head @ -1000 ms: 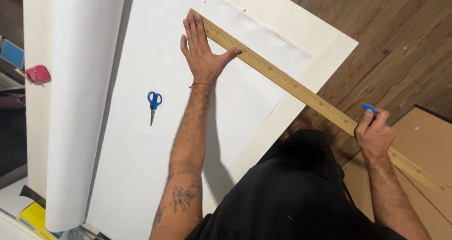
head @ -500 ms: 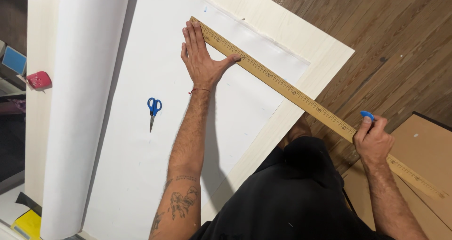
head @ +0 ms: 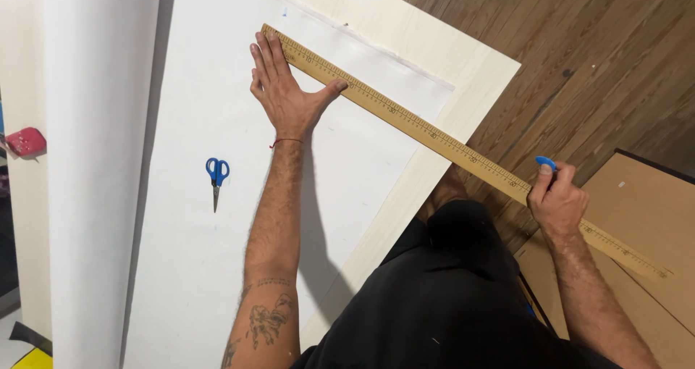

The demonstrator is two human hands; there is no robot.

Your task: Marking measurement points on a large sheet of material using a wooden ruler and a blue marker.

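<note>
I'm lining up the long wooden ruler [head: 405, 119]: my left hand [head: 286, 97] lies flat, pinning it on the white paper sheet [head: 217, 253]; my right hand [head: 556, 201] grips a blue marker [head: 545, 164]. Next likely calls for steady pressure.

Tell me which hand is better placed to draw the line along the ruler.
Probably the right hand: it already holds a blue pen against the wooden ruler. The left hand lies flat on the white paper, bracing the ruler's far end.
</note>
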